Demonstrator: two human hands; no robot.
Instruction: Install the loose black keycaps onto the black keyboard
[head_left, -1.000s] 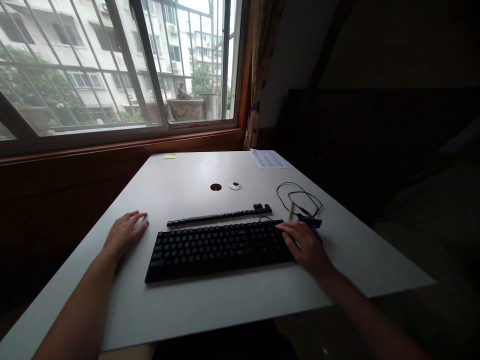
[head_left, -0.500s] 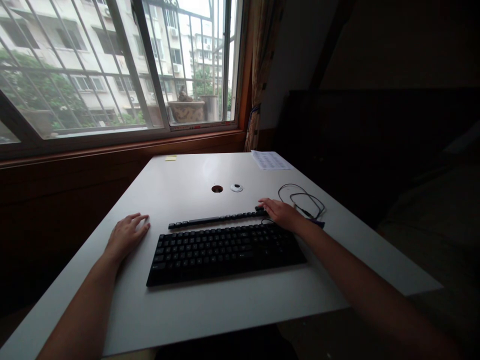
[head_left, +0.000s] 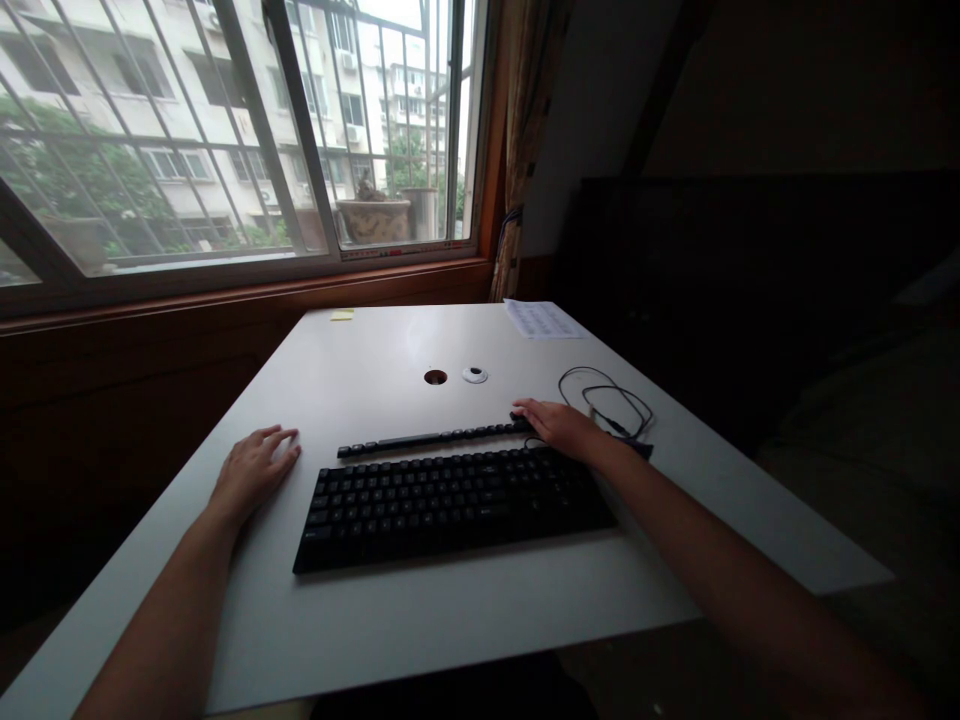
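Observation:
A black keyboard (head_left: 450, 505) lies on the white table, its keys facing up. Behind it runs a line of loose black keycaps (head_left: 409, 441), one of them long like a space bar. At the right end of that line, my right hand (head_left: 559, 427) has its fingertips closed on a small black keycap (head_left: 517, 416), partly hidden by the fingers. The right wrist passes over the keyboard's far right corner. Left of the keyboard, my left hand (head_left: 255, 468) rests on the tabletop, fingers apart and holding nothing.
A coiled black cable (head_left: 611, 395) lies to the right of my right hand. Further back are a round table hole (head_left: 435, 377), its white cover (head_left: 475, 375), printed paper (head_left: 546, 320) and yellow sticky notes (head_left: 342, 314). A barred window (head_left: 315, 130) stands beyond the table (head_left: 450, 635).
The fingers of my right hand have drawn slightly down and closer together at the small keycap. My left hand, the keyboard and the line of keycaps stay in place.

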